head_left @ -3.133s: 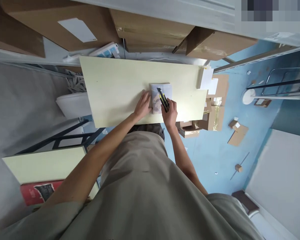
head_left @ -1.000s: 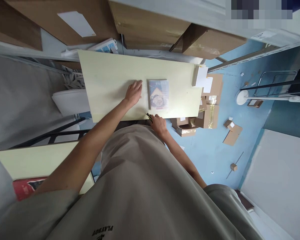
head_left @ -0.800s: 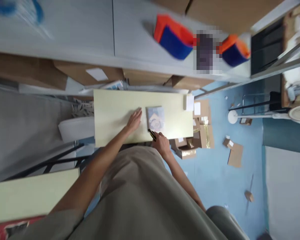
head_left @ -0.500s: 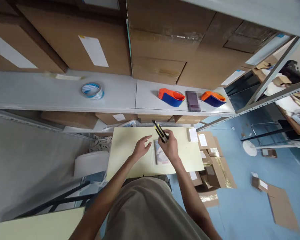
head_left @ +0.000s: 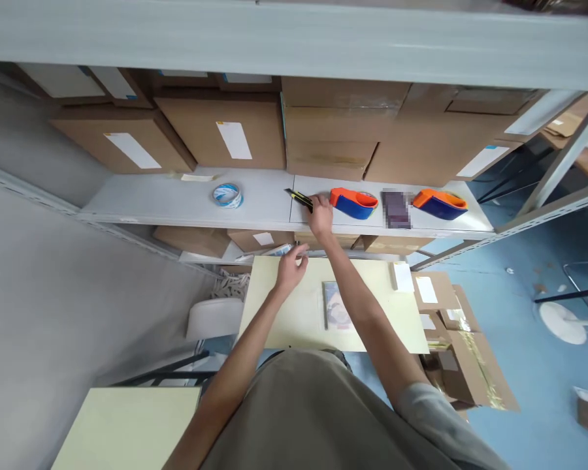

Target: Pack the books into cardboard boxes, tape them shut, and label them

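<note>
My right hand (head_left: 320, 215) is at the shelf (head_left: 181, 196), its fingers closed on a black and yellow box cutter (head_left: 300, 198). The cutter points left, low over or against the shelf surface; which of the two I cannot tell. Just right of that hand is an orange and blue tape dispenser (head_left: 354, 203). My left hand (head_left: 290, 269) hovers over the back edge of the pale yellow table (head_left: 294, 320), fingers apart and holding nothing. On the table, partly beside my right forearm, lies a flat picture-covered case (head_left: 336, 307).
A blue and white tape roll (head_left: 228, 195), a blurred dark rectangular item (head_left: 396, 209) and a second orange and blue dispenser (head_left: 440, 203) rest on the shelf. Cardboard boxes (head_left: 333, 153) line its back. A white stack (head_left: 402, 277) sits at the table's right corner, above opened cartons (head_left: 475, 365).
My right hand has carried the box cutter from above the table up and forward to the shelf. My left hand has shifted slightly forward. The camera view has turned.
</note>
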Demonstrator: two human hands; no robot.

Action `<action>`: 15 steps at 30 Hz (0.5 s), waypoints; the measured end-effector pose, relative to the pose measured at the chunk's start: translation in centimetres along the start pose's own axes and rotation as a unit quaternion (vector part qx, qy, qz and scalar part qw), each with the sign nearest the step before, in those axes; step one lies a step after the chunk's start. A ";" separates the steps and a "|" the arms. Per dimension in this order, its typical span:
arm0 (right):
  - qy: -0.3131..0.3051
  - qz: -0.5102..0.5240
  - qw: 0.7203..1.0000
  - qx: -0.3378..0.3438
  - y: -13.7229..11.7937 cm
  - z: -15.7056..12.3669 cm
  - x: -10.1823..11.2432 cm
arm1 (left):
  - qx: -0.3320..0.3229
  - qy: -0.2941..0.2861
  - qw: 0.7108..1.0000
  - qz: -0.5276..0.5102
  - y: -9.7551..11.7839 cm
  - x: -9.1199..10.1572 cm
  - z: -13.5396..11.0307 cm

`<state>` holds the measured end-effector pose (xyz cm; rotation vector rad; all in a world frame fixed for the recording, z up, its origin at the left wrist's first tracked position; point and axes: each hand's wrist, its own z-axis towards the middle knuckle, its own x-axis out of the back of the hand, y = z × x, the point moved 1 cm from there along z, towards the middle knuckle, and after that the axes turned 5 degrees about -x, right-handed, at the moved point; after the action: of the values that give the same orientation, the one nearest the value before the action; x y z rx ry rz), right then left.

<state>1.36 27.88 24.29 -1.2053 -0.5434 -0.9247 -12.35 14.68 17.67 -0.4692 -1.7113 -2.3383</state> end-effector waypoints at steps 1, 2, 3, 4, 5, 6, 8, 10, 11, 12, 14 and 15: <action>0.016 0.012 1.000 0.013 0.5 -1.1 0.2 | 0.038 -0.028 0.999 0.004 -1.3 -0.9 -1.1; 0.032 0.027 0.999 0.024 1.2 -2.6 0.4 | 0.084 -0.061 0.995 0.011 -2.7 -1.8 -2.5; 0.041 0.042 0.998 0.029 2.1 -4.6 0.5 | 0.131 -0.095 0.987 0.020 -4.1 -2.8 -3.9; 0.043 0.055 0.997 0.026 3.4 -7.0 0.6 | 0.175 -0.129 0.976 0.029 -5.4 -3.8 -5.5; 0.036 0.064 0.997 0.013 4.9 -9.8 0.6 | 0.212 -0.159 0.964 0.035 -6.7 -4.8 -7.3; 0.022 0.067 0.997 -0.008 6.6 -12.7 0.4 | 0.241 -0.185 0.952 0.037 -7.7 -5.9 -9.0; -0.016 0.062 0.995 -0.074 10.5 -19.0 0.0 | 0.277 -0.221 0.935 0.031 -9.3 -7.9 -12.3; -0.062 0.047 0.983 -0.167 14.4 -24.6 -0.4 | 0.299 -0.249 0.921 0.018 -10.3 -10.0 -14.9; -0.093 0.036 0.970 -0.222 16.3 -27.0 -0.7 | 0.306 -0.257 0.917 0.011 -10.6 -11.0 -15.9; -0.127 0.027 0.952 -0.279 17.9 -28.9 -0.9 | 0.310 -0.261 0.914 0.005 -10.8 -12.0 -16.7; -0.186 0.019 0.912 -0.366 20.4 -31.5 -1.4 | 0.316 -0.259 0.913 -0.004 -11.1 -13.9 -17.8; -0.206 0.020 0.896 -0.392 21.3 -32.1 -1.5 | 0.317 -0.255 0.914 -0.007 -11.1 -14.8 -18.1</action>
<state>14.80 -0.50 1.82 -2.1707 -0.4810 -0.8771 -4.90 0.56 -2.67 -0.9811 -2.5537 -1.5812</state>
